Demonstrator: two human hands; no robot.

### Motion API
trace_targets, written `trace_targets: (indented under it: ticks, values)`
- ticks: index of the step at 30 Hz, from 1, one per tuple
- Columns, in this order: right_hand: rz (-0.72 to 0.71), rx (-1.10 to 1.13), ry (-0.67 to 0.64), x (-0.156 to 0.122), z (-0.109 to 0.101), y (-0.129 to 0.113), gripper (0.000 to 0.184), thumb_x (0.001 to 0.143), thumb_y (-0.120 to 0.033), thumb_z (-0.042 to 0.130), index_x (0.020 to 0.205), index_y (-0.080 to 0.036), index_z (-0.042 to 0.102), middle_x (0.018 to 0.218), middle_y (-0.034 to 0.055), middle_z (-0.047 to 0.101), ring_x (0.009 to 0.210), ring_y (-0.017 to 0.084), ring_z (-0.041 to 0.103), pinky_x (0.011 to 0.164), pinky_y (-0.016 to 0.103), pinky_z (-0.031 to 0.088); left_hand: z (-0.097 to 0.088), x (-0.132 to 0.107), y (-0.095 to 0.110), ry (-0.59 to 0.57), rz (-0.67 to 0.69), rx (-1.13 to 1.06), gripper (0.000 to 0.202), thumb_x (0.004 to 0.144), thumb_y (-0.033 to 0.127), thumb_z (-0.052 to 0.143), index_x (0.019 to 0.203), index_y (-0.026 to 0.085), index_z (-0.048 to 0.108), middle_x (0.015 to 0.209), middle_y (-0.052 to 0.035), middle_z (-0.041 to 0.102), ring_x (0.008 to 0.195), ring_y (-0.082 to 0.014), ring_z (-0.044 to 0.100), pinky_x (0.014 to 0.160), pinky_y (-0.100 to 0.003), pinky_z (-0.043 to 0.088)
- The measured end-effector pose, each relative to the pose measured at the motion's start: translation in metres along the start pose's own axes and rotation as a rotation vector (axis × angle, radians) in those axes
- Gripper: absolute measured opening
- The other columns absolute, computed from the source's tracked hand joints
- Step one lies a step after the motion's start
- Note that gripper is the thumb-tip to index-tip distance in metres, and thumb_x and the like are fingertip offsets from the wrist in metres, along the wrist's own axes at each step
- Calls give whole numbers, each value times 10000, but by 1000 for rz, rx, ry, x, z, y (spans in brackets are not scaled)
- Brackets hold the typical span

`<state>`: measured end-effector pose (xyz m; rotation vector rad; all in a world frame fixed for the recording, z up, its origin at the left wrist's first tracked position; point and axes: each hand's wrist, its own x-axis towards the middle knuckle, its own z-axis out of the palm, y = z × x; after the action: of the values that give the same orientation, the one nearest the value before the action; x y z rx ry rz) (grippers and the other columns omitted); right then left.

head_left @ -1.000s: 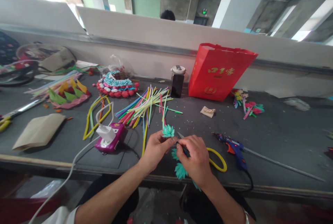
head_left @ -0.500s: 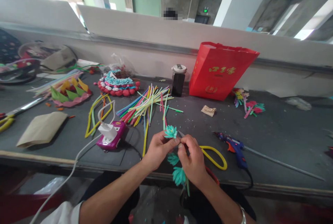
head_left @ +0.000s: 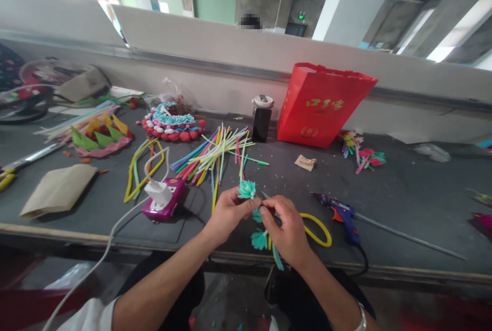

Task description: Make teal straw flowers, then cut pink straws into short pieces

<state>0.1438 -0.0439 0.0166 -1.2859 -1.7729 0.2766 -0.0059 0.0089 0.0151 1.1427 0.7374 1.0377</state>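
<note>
My left hand (head_left: 230,213) pinches a teal chenille-stem flower (head_left: 246,189) with a yellow centre just beneath its petals. Close against it, my right hand (head_left: 286,226) has thumb and forefinger pressed together at the flower's base. A pointed metal blade tip (head_left: 265,195) sticks out by those fingers, and a yellow loop handle (head_left: 326,236) shows on the other side of the hand, so it appears to hold scissors, mostly hidden. More teal flowers (head_left: 259,239) and teal stems (head_left: 277,258) hang below the hands at the table edge.
A blue glue gun (head_left: 346,215) lies right of my hands, with its cord over the edge. Loose chenille stems (head_left: 215,154), a purple power socket (head_left: 165,205), a dark bottle (head_left: 262,121) and a red bag (head_left: 323,108) stand or lie around. Other scissors (head_left: 26,162) are far left.
The hands and the held flower have moved slightly up and left. The hanging teal flowers have swung and turned. A red loop below my right hand is no longer visible.
</note>
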Motion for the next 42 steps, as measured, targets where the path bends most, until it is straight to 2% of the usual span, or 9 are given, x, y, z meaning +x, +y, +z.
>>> trace_targets:
  ticks: [7, 11, 21, 25, 28, 31, 36, 39, 42]
  values:
    - [39, 96, 60, -5, 3, -11, 145, 930, -191, 506, 794, -199, 555, 747, 6, 568, 718, 166, 528, 697, 292, 410, 2, -6, 7, -70, 41, -35, 244, 714, 313, 802, 716, 125, 646, 610, 18, 574, 546, -75, 467, 530, -208, 382]
    - [101, 135, 43, -3, 4, -14, 163, 945, -211, 502, 805, -193, 585, 756, 7, 597, 722, 161, 552, 704, 283, 421, 3, -5, 5, -27, 32, -112, 229, 724, 300, 796, 707, 135, 638, 606, 29, 556, 541, -71, 458, 525, -205, 381]
    - [-157, -387, 176, 0, 7, -11, 126, 925, -178, 558, 802, -195, 580, 731, 24, 638, 716, 199, 562, 695, 335, 372, 2, -1, 2, -9, -71, -112, 310, 730, 345, 790, 639, 148, 569, 529, 57, 464, 493, -66, 387, 478, -207, 353]
    - [-197, -397, 167, 1, 8, -14, 121, 942, -190, 548, 831, -191, 594, 743, 38, 652, 725, 205, 571, 701, 336, 408, 4, -1, 3, -14, -122, -224, 329, 704, 305, 811, 601, 156, 536, 483, 71, 420, 463, -63, 365, 466, -208, 348]
    - [-174, -270, 164, 2, 1, -13, 79, 951, -237, 562, 911, -188, 609, 818, 50, 671, 779, 198, 595, 736, 321, 456, 2, -1, 9, -21, -190, -346, 334, 704, 291, 812, 598, 156, 525, 499, 67, 428, 464, -60, 378, 463, -205, 352]
    - [-70, -270, 165, -2, -17, -1, 110, 952, -278, 552, 960, -192, 619, 877, 59, 676, 832, 206, 620, 763, 322, 484, -5, 1, 17, -21, -155, -437, 314, 733, 272, 790, 603, 149, 531, 524, 64, 429, 467, -53, 379, 472, -200, 361]
    - [151, -660, -165, -25, -47, 42, 304, 898, -348, 578, 1130, -157, 623, 1006, 128, 707, 946, 320, 653, 825, 436, 500, -22, 4, 31, 49, -47, -506, 209, 726, 251, 796, 706, 133, 625, 576, 58, 452, 500, -50, 410, 504, -191, 398]
    - [207, -717, -334, -44, -56, 60, 406, 863, -440, 605, 1173, -179, 626, 999, 129, 712, 910, 334, 671, 794, 442, 523, -27, 6, 34, 47, -10, -501, 222, 716, 287, 808, 774, 118, 676, 698, 3, 562, 613, -85, 524, 587, -216, 465]
    - [207, -654, -397, -54, -65, 67, 465, 816, -429, 651, 1231, -223, 613, 1029, 104, 713, 952, 321, 676, 816, 428, 542, -28, 7, 33, 24, -12, -492, 233, 745, 312, 791, 797, 107, 693, 782, -38, 615, 712, -116, 585, 666, -230, 497]
